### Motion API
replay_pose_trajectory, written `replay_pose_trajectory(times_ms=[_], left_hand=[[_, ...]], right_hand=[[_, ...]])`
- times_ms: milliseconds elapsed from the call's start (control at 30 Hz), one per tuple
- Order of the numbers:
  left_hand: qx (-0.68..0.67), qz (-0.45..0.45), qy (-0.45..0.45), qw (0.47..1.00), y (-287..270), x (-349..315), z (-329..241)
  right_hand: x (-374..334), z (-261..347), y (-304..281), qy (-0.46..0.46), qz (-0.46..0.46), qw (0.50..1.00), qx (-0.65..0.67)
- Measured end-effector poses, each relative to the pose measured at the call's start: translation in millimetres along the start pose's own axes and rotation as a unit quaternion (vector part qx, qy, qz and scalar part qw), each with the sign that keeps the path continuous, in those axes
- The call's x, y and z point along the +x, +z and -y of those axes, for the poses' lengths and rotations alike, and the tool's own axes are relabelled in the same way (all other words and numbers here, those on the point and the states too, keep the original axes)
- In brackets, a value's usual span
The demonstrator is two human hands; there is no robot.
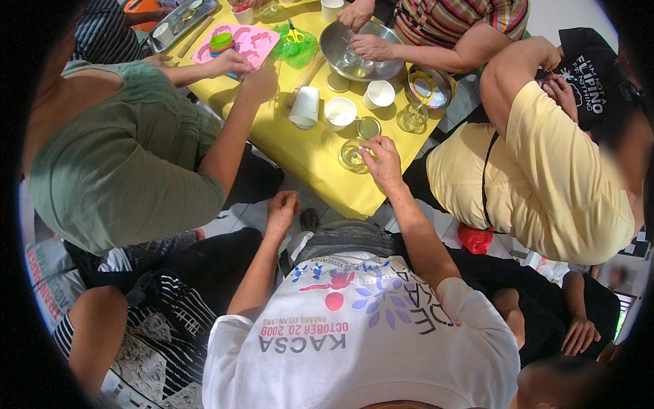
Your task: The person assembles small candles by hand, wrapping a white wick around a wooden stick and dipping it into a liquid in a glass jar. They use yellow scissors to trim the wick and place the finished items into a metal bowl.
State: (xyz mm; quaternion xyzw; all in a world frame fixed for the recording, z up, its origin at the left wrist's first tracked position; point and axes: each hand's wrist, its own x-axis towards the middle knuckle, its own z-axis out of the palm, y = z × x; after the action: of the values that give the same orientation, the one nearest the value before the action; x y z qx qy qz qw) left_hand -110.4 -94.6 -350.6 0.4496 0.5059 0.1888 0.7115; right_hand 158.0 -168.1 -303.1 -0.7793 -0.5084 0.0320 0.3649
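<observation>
My right hand (383, 161) reaches over the near corner of the table, thumb and fingers pinched together at the rim of a small clear glass jar (347, 161). Something small and whitish shows at the fingertips, too small to name. Beyond the jar are a round metal lid (368, 127) and a white paper cup (340, 112) with pale contents. Apart from the table, my left hand (282, 210) is held low in front of me, its fingers curled closed with nothing visible in them.
On the yellow-covered table (320, 170) are a tilted white cup (304, 108), another glass jar (412, 118), a steel bowl (362, 51) and a pink mould (235, 42). People crowd both sides; a person's hands (371, 46) work at the bowl.
</observation>
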Motion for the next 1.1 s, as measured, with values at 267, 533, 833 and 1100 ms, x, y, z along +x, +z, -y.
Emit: replay_pose_trajectory(times_ms=[267, 533, 833, 1100], left_hand=[[0.000, 0.004, 0.008, 1.000, -1.3, 7.1, 5.8], [0.011, 0.003, 0.010, 1.000, 0.2, 4.4, -1.7], [0.034, 0.016, 0.010, 0.999, -1.4, 7.8, 2.8], [0.020, 0.010, 0.011, 1.000, 1.0, 3.3, 0.7]], right_hand=[[2.5, 5.7, -2.2, -0.003, 0.006, 1.000, -0.010], [4.3, 8.4, -3.9, 0.001, 0.009, 1.000, -0.006], [3.3, 9.0, -5.6, 0.005, 0.023, 1.000, 0.002], [1.2, 7.5, -6.0, -0.006, 0.022, 1.000, 0.007]])
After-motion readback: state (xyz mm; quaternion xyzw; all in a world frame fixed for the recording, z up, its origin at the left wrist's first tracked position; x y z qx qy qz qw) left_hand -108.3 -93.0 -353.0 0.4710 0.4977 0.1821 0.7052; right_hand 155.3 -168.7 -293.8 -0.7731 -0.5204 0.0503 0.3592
